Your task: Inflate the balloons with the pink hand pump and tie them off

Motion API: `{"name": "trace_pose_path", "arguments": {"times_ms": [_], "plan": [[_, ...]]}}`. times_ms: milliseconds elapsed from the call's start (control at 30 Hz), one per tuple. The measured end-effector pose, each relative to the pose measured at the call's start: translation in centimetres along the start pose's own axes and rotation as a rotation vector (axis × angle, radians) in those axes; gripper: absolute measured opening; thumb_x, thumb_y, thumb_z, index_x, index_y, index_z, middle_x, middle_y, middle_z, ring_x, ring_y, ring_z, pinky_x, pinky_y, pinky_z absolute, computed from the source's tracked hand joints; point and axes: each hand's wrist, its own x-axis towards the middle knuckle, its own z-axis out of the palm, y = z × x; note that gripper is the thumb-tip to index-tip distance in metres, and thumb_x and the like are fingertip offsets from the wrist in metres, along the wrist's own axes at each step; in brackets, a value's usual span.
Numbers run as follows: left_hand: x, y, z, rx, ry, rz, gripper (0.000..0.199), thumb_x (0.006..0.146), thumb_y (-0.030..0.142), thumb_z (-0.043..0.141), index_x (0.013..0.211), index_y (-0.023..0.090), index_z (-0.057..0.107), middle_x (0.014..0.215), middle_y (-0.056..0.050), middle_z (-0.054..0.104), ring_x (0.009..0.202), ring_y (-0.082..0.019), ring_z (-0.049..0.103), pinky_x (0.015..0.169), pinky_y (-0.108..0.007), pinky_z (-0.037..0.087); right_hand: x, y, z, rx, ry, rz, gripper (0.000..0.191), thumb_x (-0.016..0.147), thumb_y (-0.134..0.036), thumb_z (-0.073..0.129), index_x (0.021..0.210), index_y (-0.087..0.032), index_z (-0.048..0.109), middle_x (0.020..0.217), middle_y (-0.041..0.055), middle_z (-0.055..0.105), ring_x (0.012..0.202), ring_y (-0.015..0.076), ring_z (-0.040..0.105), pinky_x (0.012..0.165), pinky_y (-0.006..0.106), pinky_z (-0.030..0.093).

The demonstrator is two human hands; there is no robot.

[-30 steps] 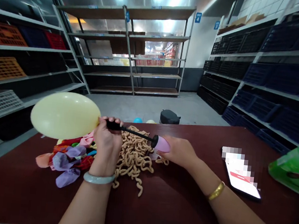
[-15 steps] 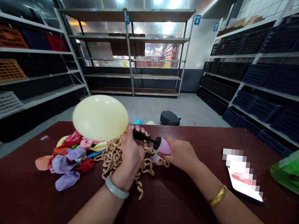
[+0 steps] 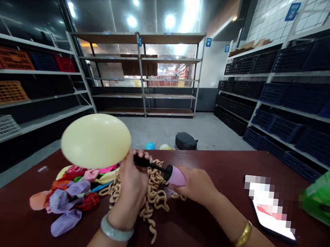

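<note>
A pale yellow balloon [image 3: 96,141], inflated, sticks out to the left from my left hand [image 3: 134,179]. That hand is closed round the black end of a balloon pump [image 3: 142,160], and the balloon's neck is mostly hidden at its fingers. My right hand [image 3: 196,185] wraps round the pump's purple handle [image 3: 178,176]. A thin black rod shows between the two parts. Under my left hand lies a heap of beige, squiggly, long balloons [image 3: 154,195]. Beside it, to the left, is a pile of limp coloured balloons [image 3: 69,192].
On the dark red table [image 3: 200,237] at right lie a phone [image 3: 270,213] and a green bag [image 3: 326,197]. Past the far edge are a blue balloon [image 3: 150,146], a pale balloon [image 3: 165,147] and a dark bag [image 3: 186,141] on the floor. Shelves [image 3: 168,96] with crates line the sides.
The balloon looks larger. My hands have drawn slightly apart, showing more of the pump's rod. The view has tilted up, so the table sits lower.
</note>
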Motion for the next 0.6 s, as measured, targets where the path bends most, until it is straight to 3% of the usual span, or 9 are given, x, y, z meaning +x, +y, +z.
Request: {"name": "trace_pose_path", "arguments": {"times_ms": [133, 267, 400, 600], "plan": [[2.8, 2.9, -1.5, -0.023, 0.087, 0.047, 0.015, 0.078, 0.021, 0.058, 0.072, 0.019, 0.045, 0.061, 0.004, 0.047, 0.056, -0.013, 0.051, 0.055, -0.027, 0.041, 0.1, 1.2, 0.0, -0.021, -0.016, -0.011, 0.040, 0.075, -0.054, 0.064, 0.104, -0.028, 0.058, 0.089, 0.0007, 0.070, 0.080, 0.0232, 0.065, 0.060, 0.029, 0.033], [3.6, 3.5, -2.3, -0.033, 0.078, 0.131, 0.018, 0.080, 0.025, 0.061, 0.073, 0.019, 0.044, 0.062, 0.004, 0.047, 0.056, -0.012, 0.050, 0.054, -0.025, 0.039, 0.1, 1.7, -0.3, -0.053, -0.018, -0.003, 0.040, 0.074, -0.056, 0.063, 0.101, -0.027, 0.059, 0.086, 0.0021, 0.071, 0.078, 0.0237, 0.065, 0.060, 0.029, 0.033], [2.0, 1.6, -1.4, -0.067, 0.034, 0.134, 0.018, 0.080, 0.024, 0.063, 0.076, 0.019, 0.047, 0.066, 0.004, 0.047, 0.060, -0.011, 0.050, 0.056, -0.024, 0.040, -0.1, 1.5, -0.7, -0.075, 0.000, 0.006, 0.040, 0.075, -0.057, 0.061, 0.098, -0.025, 0.057, 0.084, 0.0030, 0.071, 0.075, 0.0241, 0.065, 0.058, 0.030, 0.033], [-2.0, -2.6, 0.7, -0.057, -0.057, -0.033, 0.015, 0.083, 0.025, 0.062, 0.076, 0.019, 0.050, 0.071, 0.002, 0.046, 0.064, -0.012, 0.050, 0.063, -0.027, 0.045, -0.2, 0.1, -0.5, -0.054, 0.046, -0.001, 0.035, 0.077, -0.052, 0.062, 0.096, -0.024, 0.055, 0.086, 0.0017, 0.070, 0.074, 0.0231, 0.066, 0.056, 0.029, 0.030]]}}
